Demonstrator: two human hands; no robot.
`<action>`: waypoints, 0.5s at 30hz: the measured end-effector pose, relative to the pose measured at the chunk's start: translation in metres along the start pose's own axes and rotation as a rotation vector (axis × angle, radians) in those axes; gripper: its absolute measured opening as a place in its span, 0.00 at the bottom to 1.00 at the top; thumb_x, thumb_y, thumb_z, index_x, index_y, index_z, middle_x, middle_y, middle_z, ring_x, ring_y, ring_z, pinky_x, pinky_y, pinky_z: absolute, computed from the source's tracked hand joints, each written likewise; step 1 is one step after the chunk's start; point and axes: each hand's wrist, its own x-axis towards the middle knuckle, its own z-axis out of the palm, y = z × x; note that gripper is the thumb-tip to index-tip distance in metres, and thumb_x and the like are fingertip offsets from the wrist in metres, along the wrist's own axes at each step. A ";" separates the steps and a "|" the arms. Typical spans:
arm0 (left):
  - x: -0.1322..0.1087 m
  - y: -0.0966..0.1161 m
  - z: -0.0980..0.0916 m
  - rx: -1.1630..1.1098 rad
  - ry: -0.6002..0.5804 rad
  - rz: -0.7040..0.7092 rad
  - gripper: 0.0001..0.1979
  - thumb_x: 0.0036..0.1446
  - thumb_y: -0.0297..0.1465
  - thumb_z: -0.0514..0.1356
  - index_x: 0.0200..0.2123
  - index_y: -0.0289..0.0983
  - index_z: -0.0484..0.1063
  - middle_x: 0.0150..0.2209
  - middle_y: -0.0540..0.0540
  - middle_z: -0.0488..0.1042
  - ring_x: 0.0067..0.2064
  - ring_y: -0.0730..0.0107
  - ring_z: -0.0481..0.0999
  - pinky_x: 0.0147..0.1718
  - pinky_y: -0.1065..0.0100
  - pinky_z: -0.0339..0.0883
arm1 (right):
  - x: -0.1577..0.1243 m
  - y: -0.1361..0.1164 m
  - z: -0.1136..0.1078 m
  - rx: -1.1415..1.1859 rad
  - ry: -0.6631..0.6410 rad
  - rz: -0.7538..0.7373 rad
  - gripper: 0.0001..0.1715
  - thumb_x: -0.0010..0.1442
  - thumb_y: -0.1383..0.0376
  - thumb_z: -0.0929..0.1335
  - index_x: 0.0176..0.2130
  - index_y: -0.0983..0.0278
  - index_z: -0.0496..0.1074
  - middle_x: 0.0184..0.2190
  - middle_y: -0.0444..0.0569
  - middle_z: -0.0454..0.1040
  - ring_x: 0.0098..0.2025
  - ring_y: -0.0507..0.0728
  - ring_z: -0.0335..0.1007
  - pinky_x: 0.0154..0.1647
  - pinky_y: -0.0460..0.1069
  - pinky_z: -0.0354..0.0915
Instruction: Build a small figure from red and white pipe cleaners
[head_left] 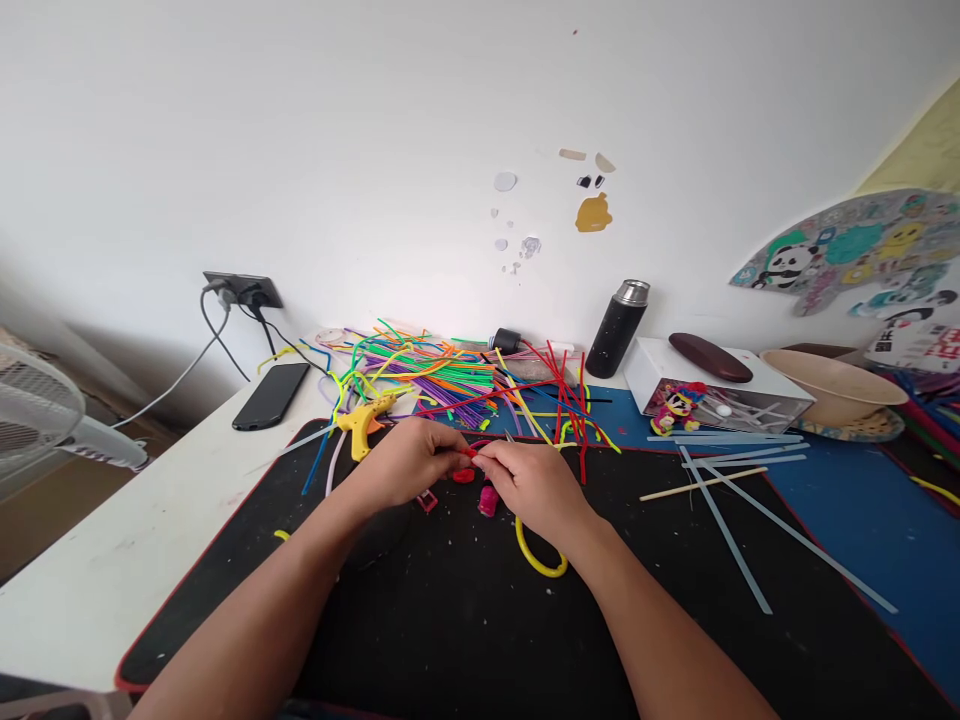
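Note:
Above the middle of the black mat, my left hand (420, 460) and my right hand (529, 485) meet with fingertips pinched. Between them is a small red fuzzy piece (471, 453), which looks like pipe cleaner; the fingers hide most of it. A red coiled bit (463, 476) shows just under the fingertips. Close below is a small magenta fuzzy piece (487, 500); whether it touches my right hand I cannot tell. A yellow handle loop (541, 568), seemingly of scissors, pokes out from under my right hand. A small red clip (427, 501) lies by my left hand.
Behind my left hand lies a yellow glue gun (361, 428). A pile of coloured pipe cleaners (450, 375) runs along the wall. Glue sticks (727, 530) lie at right, near a small fuzzy figure (676, 408), a white box (645, 375) and a black flask (616, 330). A phone (271, 396) is at left.

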 end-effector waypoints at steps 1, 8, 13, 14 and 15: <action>0.000 0.001 -0.001 0.065 -0.004 0.023 0.10 0.60 0.31 0.61 0.33 0.39 0.83 0.28 0.49 0.81 0.28 0.69 0.75 0.28 0.72 0.62 | 0.000 -0.001 0.001 -0.017 -0.015 0.003 0.13 0.73 0.62 0.67 0.37 0.60 0.79 0.29 0.44 0.81 0.30 0.54 0.76 0.31 0.47 0.57; -0.001 0.009 0.007 0.557 -0.069 0.129 0.13 0.55 0.19 0.58 0.28 0.37 0.81 0.28 0.43 0.81 0.29 0.62 0.77 0.29 0.67 0.61 | 0.001 0.001 0.006 -0.084 -0.110 0.036 0.14 0.72 0.62 0.68 0.35 0.60 0.80 0.28 0.46 0.82 0.30 0.56 0.77 0.31 0.47 0.56; -0.002 0.006 0.005 0.137 0.098 0.036 0.12 0.64 0.32 0.59 0.40 0.40 0.85 0.35 0.45 0.85 0.35 0.62 0.82 0.35 0.68 0.70 | 0.001 0.003 0.001 0.059 0.001 0.086 0.14 0.73 0.61 0.66 0.38 0.59 0.80 0.30 0.45 0.82 0.32 0.55 0.77 0.33 0.46 0.60; -0.001 0.005 0.004 0.003 0.108 0.003 0.13 0.65 0.35 0.60 0.42 0.40 0.85 0.35 0.45 0.85 0.35 0.62 0.82 0.36 0.68 0.72 | 0.001 0.003 -0.001 0.090 0.019 0.098 0.14 0.73 0.61 0.65 0.39 0.59 0.80 0.30 0.45 0.82 0.32 0.55 0.77 0.33 0.46 0.61; -0.001 0.004 0.003 -0.111 0.103 -0.028 0.14 0.64 0.38 0.60 0.43 0.40 0.85 0.35 0.46 0.85 0.36 0.62 0.82 0.36 0.68 0.73 | 0.001 0.002 -0.001 0.111 0.033 0.111 0.15 0.73 0.60 0.65 0.39 0.59 0.80 0.30 0.44 0.82 0.32 0.55 0.76 0.33 0.46 0.62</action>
